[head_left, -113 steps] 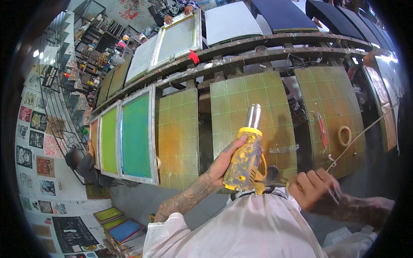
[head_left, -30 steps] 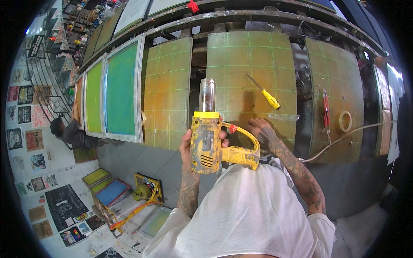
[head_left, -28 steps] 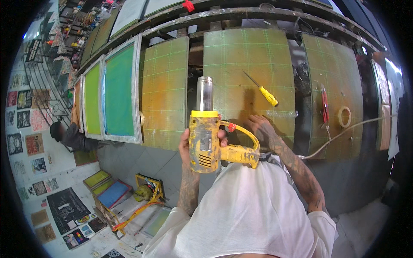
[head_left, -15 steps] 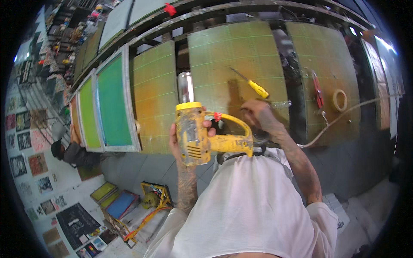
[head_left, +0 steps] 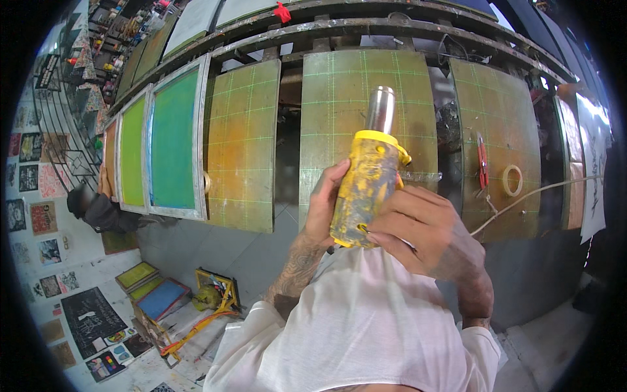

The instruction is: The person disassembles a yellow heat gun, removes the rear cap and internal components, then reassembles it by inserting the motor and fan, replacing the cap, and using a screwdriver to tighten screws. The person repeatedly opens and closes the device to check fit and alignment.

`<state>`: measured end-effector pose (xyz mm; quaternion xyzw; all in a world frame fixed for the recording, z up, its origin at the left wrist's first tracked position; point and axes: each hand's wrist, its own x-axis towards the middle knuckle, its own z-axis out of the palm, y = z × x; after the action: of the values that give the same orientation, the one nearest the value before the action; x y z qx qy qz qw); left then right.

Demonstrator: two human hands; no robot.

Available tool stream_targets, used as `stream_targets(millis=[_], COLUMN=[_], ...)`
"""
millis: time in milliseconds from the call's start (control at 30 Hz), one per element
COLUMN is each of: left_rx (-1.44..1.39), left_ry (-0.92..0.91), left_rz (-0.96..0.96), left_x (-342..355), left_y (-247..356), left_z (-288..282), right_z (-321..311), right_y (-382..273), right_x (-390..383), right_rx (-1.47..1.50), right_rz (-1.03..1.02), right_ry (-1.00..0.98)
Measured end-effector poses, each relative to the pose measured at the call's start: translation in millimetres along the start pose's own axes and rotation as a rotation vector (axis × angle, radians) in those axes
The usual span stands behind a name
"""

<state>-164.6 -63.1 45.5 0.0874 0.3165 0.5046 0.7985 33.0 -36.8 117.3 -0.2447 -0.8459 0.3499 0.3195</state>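
Note:
My left hand (head_left: pixel 324 202) is wrapped round the body of a worn yellow heat gun (head_left: pixel 366 179). Its metal nozzle (head_left: pixel 381 110) points away from me, and the gun is turned so that its handle is mostly hidden. Against the near end of the body, my right hand (head_left: pixel 421 228) is closed, fingers bent beside a screw hole (head_left: pixel 362 228). A thin dark shaft shows between those fingers, apparently the screwdriver's; its handle is hidden by the hand.
Green-lined boards (head_left: pixel 241 150) stand in a row on a metal frame. On the right board lie a red cutter (head_left: pixel 482 162), a tape roll (head_left: pixel 513 181) and a pale cord (head_left: pixel 522 204). Framed screens (head_left: pixel 175 144) lean at left, near another person (head_left: pixel 111 212).
The heat gun has moved right and turned, swinging its handle out of sight. My right hand has come to its near end. The yellow screwdriver no longer lies on the middle board.

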Motion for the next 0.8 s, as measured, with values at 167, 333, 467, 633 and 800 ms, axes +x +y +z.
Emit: stream_targets(millis=[167,333,467,633,800], left_rx=[-0.073,0.018,0.149,0.239,0.316], left_ry=[-0.053,-0.041,-0.092,-0.124,-0.125], left_rz=[-0.032,-0.080,-0.045,-0.022,-0.027], left_x=[3,1,3,2,-1], left_y=[-7,-9,-17,-17,-9], left_z=[8,20,20,34,48], right_z=[-23,-41,-52,-57,-63], right_y=[-8,2,12,12,1], right_x=[8,16,15,10,16], right_rx=[-0.139,-0.046,-0.005,0.071,0.008], right_rz=[-0.041,-0.040,-0.136,-0.132,-0.060], right_ry=[-0.145,-0.299,-0.338,-0.350,-0.410])
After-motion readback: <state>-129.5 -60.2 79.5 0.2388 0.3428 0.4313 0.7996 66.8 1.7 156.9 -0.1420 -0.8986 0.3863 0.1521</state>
